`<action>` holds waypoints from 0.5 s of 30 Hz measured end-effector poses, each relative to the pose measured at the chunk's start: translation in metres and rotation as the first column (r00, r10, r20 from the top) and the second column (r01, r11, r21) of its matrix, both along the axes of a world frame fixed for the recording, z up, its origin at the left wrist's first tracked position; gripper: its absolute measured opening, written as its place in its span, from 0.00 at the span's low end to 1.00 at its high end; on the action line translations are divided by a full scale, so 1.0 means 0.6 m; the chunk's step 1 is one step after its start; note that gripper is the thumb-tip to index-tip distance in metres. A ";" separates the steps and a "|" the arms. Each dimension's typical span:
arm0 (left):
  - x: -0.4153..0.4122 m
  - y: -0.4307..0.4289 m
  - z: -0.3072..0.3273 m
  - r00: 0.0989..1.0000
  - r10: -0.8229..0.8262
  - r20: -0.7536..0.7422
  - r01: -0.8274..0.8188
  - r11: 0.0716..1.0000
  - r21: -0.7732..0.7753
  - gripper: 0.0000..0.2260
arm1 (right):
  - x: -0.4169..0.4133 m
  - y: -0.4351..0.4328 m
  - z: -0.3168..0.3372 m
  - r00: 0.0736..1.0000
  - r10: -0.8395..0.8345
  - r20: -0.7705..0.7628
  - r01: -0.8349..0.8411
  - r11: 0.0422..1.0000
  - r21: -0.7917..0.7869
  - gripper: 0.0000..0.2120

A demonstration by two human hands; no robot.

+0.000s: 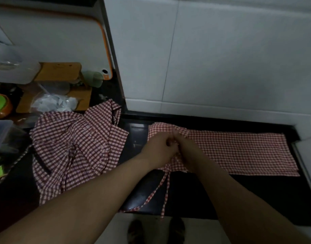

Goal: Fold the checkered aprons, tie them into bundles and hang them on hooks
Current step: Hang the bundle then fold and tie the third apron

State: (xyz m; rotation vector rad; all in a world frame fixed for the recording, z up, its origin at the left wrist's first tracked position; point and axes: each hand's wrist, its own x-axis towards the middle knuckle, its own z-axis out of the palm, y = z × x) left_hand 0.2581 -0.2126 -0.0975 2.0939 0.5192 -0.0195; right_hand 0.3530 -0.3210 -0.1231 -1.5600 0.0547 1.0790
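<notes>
Your folded apron (239, 152) lies flat on the black table (256, 192) as one long narrow strip. Its long axis runs left to right along the wall, and the right end sits a little nearer to you than the left. Both your hands meet at its left end, touching each other. Your left hand (160, 150) has its fingers curled in on the bunched cloth there, and your right hand (185, 147) pinches the same gathered end from the other side, though most of its fingers are hidden behind the fabric and the left hand. Two thin checkered straps (164, 187) trail from under your hands towards you. One droops over the front edge of the table, and the other runs out to the left along that edge. To the left, apart from the strip, a crumpled apron heap (75, 143) in a darker, larger check sprawls over the table. You cannot tell whether it is one piece or more, so count one folded apron plus that heap. Behind the heap the corner is crowded with a clear plastic bag (52, 103), a wooden block (63, 71), a pale green cup (94, 78), a white cutting board (63, 41) with an orange rim leaning upright, a green bowl (0, 104) and a clear container (1, 132) at the far left. White wall tiles (221, 59) rise straight behind the strip, and a pale edge borders its right end. Your two shoes (137, 231) show on the floor below.
</notes>
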 end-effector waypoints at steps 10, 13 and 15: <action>-0.037 -0.002 -0.137 0.912 -0.229 -0.342 0.375 0.803 0.463 0.30 | 0.025 -0.032 -0.048 0.390 0.354 0.850 0.067 0.910 -0.410 0.15; -0.033 -0.015 -0.131 0.977 -0.139 -0.162 0.200 0.858 0.473 0.27 | 0.006 -0.032 -0.074 0.240 0.587 0.773 -0.226 0.808 -0.544 0.16; -0.042 -0.006 -0.130 0.987 0.155 -0.038 -0.121 0.883 0.454 0.26 | 0.005 -0.040 -0.085 0.211 0.651 0.729 -0.247 0.758 -0.604 0.17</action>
